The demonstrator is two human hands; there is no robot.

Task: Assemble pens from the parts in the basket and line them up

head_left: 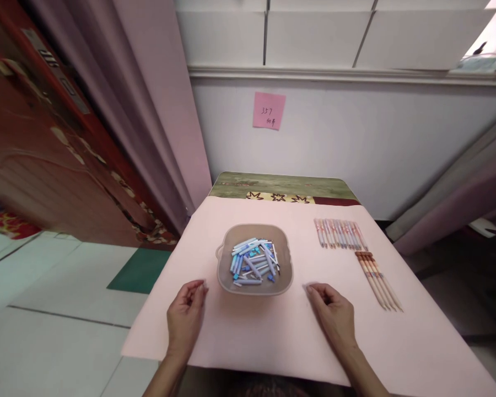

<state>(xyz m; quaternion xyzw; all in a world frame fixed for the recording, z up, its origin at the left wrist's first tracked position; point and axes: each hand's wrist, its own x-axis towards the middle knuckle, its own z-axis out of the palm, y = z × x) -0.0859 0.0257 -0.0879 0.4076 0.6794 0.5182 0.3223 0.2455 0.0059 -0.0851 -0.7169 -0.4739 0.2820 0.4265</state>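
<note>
A translucent grey plastic box (pixel 287 275) stands on the pink-covered table between my hands. Inside it lies a jumble of pen parts (pixel 254 262): lilac and blue barrels, blue caps and thin white refills. My left hand (pixel 186 311) rests on the table just left of the box, apart from it, fingers curled in and thumb against the index finger, with nothing seen in it. To the right of the box, my right hand (pixel 334 311) lies in much the same way, loosely closed and holding nothing visible.
Several patterned pens (pixel 339 234) lie in a row at the table's right. Below them are several cream pens with brown tops (pixel 379 281). A pink note (pixel 269 111) sticks to the wall behind. The pink sheet (pixel 252 336) reaches the near table edge.
</note>
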